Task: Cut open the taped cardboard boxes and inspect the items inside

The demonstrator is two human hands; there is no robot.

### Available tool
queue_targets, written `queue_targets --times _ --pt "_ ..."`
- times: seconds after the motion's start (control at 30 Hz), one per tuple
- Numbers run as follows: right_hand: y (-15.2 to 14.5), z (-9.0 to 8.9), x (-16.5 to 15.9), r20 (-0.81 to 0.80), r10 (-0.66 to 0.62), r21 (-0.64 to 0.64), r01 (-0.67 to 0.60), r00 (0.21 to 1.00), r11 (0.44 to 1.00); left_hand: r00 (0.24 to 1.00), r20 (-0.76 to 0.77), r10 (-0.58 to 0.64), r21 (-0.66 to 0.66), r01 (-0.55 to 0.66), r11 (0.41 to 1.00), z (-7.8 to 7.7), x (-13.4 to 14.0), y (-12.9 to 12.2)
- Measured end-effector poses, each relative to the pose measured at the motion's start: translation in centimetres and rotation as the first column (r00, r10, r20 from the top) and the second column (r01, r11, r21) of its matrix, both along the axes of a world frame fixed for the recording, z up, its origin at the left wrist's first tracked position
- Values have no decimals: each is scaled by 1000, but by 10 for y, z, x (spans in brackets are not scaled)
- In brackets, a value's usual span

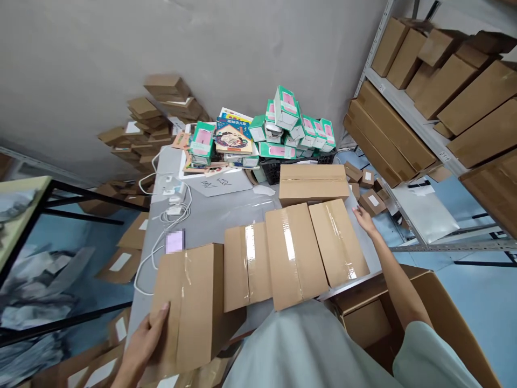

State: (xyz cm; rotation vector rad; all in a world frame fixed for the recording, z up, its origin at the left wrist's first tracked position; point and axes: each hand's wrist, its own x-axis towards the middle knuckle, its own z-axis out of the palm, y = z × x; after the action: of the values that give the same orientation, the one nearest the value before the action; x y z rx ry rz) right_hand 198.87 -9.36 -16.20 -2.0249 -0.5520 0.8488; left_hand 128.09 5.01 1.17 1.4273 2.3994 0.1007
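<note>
At the near left corner of the table [210, 207], my left hand [149, 337] grips a taped cardboard box [197, 302] by its left side. The thumb lies on the box's face and the other fingers are hidden. My right hand [364, 220] is beside the table's right edge, fingers apart and holding nothing, just right of a taped carton [337, 242]. Two more taped boxes, a smaller carton [247, 264] and a taller carton [297, 256], lie between the hands. Behind them lies a wide carton [314, 183].
Green-and-white boxes [286, 108] are piled in a black crate [272, 171] at the back, beside books [234, 134]. White cables [177, 213] run along the left. A large open carton [432, 291] stands at right, below a loaded shelf [412, 108]. Flattened cardboard [149, 118] is stacked behind.
</note>
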Motion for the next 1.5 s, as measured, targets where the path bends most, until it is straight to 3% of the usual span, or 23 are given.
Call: queue_targets --times 0.13,0.23,0.27,0.33,0.4,0.57,0.67,0.73,0.77,0.83,0.87,0.9,0.97,1.0,1.03,1.13,1.27,1.37,1.5 --pt "55 4 30 52 47 58 -50 998 997 998 58 40 -26 -38 999 8 21 -12" --pt "71 9 35 89 134 126 -145 987 981 984 159 79 -13 -78 997 18 23 -28" --pt "69 8 35 167 137 138 -161 976 977 981 169 96 -10 -95 995 19 18 -35" --pt "52 6 31 227 168 70 -188 959 980 969 198 148 -21 -147 989 19 2 -53" --pt "21 4 22 160 251 -44 -247 955 968 945 251 211 -61 -202 978 15 -13 -75" --pt "-64 14 -21 -30 258 -270 -257 966 928 761 532 371 -191 -319 928 -6 -24 -118" --pt "-84 39 -54 137 259 -294 -211 956 932 740 559 374 -145 -357 923 -17 -19 -117" --pt "-82 67 -89 354 280 -201 -219 893 955 734 570 369 -127 -365 922 -22 -15 -108" --pt "-78 82 -115 440 316 -133 -287 841 949 732 577 362 -121 -362 924 -24 -14 -102" --pt "-67 110 -181 451 496 -60 -529 742 846 730 589 347 -113 -351 930 -27 -12 -92" --pt "-60 119 -220 430 615 -53 -661 661 748 729 593 342 -110 -347 931 -27 -12 -88" --pt "-52 125 -260 404 734 -53 -787 546 615 729 594 340 -107 -347 932 -28 -12 -86" --pt "-33 125 -338 343 881 -117 -915 327 385 717 614 330 -100 -345 933 -29 -14 -89" --pt "-24 119 -372 312 915 -184 -929 255 322 698 642 318 -93 -341 935 -30 -15 -94" --pt "-15 112 -399 281 932 -267 -915 227 303 670 677 304 -85 -339 937 -32 -17 -100" --pt "3 87 -445 256 927 -430 -826 276 365 568 780 262 -63 -346 936 -42 -22 -125" --pt "17 70 -442 317 906 -451 -795 281 405 530 813 240 -46 -351 935 -57 -16 -134" --pt "51 73 -420 338 899 -435 -801 278 411 530 827 188 -16 -311 950 -61 -1 -99" --pt "133 88 -396 371 893 -479 -772 254 418 547 830 105 7 -199 980 -54 25 -11"
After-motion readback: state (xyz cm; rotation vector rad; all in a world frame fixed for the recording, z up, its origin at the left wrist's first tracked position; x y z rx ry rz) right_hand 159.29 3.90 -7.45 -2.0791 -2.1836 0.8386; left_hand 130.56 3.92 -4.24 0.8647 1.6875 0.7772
